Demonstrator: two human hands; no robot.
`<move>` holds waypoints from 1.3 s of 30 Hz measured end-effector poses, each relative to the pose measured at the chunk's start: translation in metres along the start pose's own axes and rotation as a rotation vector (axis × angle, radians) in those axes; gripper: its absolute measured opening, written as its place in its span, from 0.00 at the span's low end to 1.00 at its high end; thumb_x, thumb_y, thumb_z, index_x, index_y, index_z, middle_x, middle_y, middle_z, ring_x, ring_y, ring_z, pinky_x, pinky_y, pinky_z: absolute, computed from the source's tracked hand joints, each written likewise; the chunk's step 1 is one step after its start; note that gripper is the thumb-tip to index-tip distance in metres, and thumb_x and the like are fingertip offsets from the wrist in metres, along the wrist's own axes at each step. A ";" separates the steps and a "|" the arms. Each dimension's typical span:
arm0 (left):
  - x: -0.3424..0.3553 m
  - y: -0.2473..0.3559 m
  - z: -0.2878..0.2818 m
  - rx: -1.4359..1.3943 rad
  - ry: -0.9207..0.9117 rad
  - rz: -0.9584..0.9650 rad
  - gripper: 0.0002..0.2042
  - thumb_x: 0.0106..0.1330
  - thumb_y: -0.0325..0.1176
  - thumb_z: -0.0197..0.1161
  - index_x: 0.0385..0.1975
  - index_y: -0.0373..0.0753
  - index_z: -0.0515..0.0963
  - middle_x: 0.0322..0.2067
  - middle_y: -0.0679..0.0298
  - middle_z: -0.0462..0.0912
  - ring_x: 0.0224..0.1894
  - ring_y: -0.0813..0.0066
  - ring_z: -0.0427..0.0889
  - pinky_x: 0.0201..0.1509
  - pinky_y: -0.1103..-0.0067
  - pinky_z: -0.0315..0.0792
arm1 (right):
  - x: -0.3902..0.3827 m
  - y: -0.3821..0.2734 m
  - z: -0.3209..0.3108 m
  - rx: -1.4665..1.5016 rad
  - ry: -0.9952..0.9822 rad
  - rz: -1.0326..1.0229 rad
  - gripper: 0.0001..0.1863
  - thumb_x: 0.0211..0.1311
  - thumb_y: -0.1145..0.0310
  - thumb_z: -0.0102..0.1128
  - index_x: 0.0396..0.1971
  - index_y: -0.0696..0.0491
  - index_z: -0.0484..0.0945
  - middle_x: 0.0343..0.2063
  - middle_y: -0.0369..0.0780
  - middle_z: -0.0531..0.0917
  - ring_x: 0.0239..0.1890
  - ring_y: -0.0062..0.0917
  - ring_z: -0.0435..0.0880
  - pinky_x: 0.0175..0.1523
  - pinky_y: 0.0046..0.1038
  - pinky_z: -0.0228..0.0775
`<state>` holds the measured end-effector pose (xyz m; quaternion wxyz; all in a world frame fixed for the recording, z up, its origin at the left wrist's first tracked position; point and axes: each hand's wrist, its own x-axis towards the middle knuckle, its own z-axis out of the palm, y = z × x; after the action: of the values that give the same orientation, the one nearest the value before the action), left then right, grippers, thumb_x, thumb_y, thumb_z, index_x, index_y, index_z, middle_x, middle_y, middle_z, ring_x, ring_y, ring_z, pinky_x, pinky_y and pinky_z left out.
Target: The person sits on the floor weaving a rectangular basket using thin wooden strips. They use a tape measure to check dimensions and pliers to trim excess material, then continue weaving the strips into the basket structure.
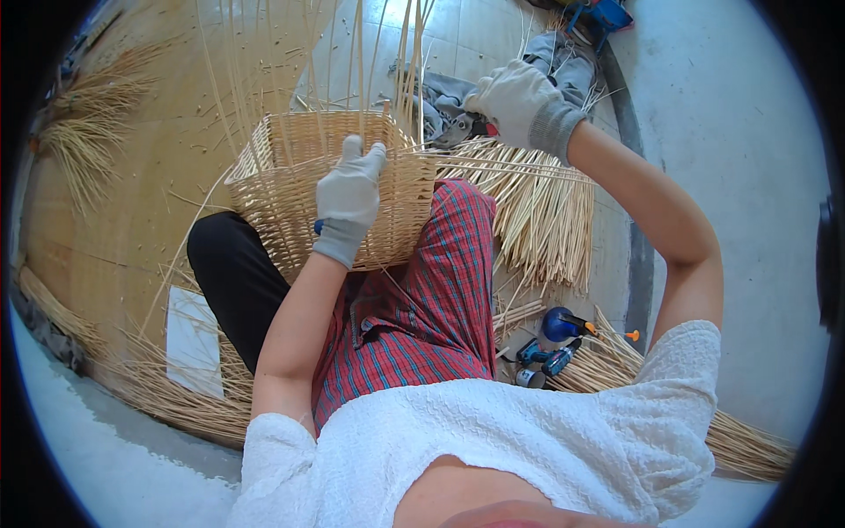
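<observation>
A square-sided wicker basket (299, 189) of pale cane rests on my lap, tilted, with long upright stakes (359, 62) rising from its far side. My left hand (349, 198), in a white knit glove, grips the basket's near wall, fingers and thumb at its woven edge. Loose cane strands (502, 167) run out from the basket's right side. Out to the right, my gloved right hand (519, 104) is raised with its fingers closed; what they hold is hidden. Just below those fingers show a small red part and a metal piece, whose kind I cannot make out.
A thick bundle of cut cane (550, 220) lies right of my knee. Nearby sit a cordless drill (561, 356), a blue round bottle (558, 324) and a can (530, 378). More cane (84, 145) lies at left. A white sheet (193, 339) is beside my left leg.
</observation>
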<state>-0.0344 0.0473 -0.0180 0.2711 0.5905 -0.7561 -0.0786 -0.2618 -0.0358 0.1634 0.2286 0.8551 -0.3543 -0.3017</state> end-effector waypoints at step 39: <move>-0.036 0.038 0.006 -0.466 0.246 0.019 0.19 0.71 0.28 0.61 0.62 0.48 0.76 0.45 0.61 0.78 0.30 0.70 0.83 0.33 0.75 0.77 | -0.069 -0.163 0.079 2.339 0.368 0.381 0.10 0.68 0.69 0.66 0.46 0.52 0.81 0.27 0.31 0.81 0.26 0.14 0.77 0.33 0.20 0.72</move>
<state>-0.0640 0.0907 -0.0184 0.4904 0.5099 -0.6846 -0.1758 -0.2784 0.1063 0.0328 -0.5987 0.5090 -0.4968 0.3684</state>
